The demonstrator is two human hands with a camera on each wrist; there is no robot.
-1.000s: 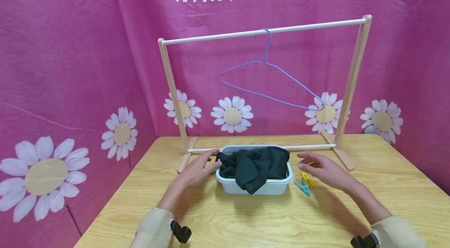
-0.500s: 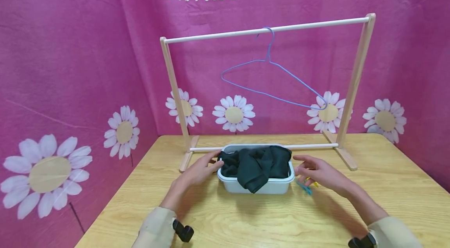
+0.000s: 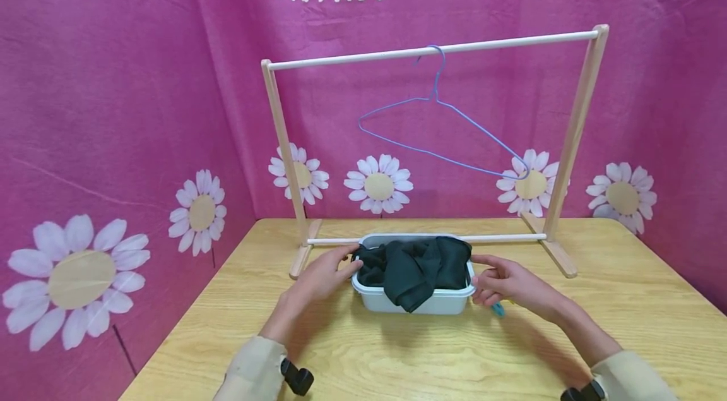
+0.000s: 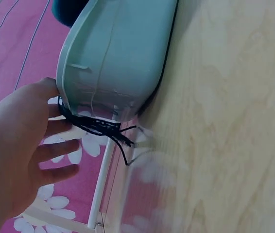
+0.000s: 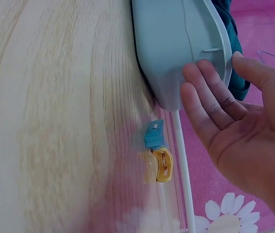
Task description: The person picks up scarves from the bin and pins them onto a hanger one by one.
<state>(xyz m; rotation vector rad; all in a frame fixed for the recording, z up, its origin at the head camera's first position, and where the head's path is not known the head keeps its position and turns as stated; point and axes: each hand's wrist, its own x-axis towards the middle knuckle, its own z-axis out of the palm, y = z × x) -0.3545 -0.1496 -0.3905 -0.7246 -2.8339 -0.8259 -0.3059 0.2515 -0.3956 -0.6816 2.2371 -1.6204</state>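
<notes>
A pale plastic tub (image 3: 414, 304) stands on the wooden table, heaped with dark cloth (image 3: 414, 268) that spills over its front rim. My left hand (image 3: 320, 275) is at the tub's left end, fingers spread and loose, one digit right at the rim in the left wrist view. Black strands (image 4: 94, 125) dangle beside that end. At the other end is my right hand (image 3: 514, 281); the right wrist view shows its thumb at the rim and relaxed fingertips (image 5: 193, 73) overlapping the outer wall. A blue clothes peg (image 5: 154, 134) and a yellow clothes peg (image 5: 163, 165) lie close by.
Behind the tub stands a wooden rack (image 3: 575, 129) with a white top rail (image 3: 352, 59) and a low white rail (image 3: 502, 238). From the top rail hangs a blue wire hanger (image 3: 437, 98). Pink cloth with printed flowers (image 3: 378, 186) surrounds the table (image 3: 341, 357).
My right hand has moved left from beside the pegs to the tub's right end, covering most of the pegs in the head view. My left hand has stayed by the rim.
</notes>
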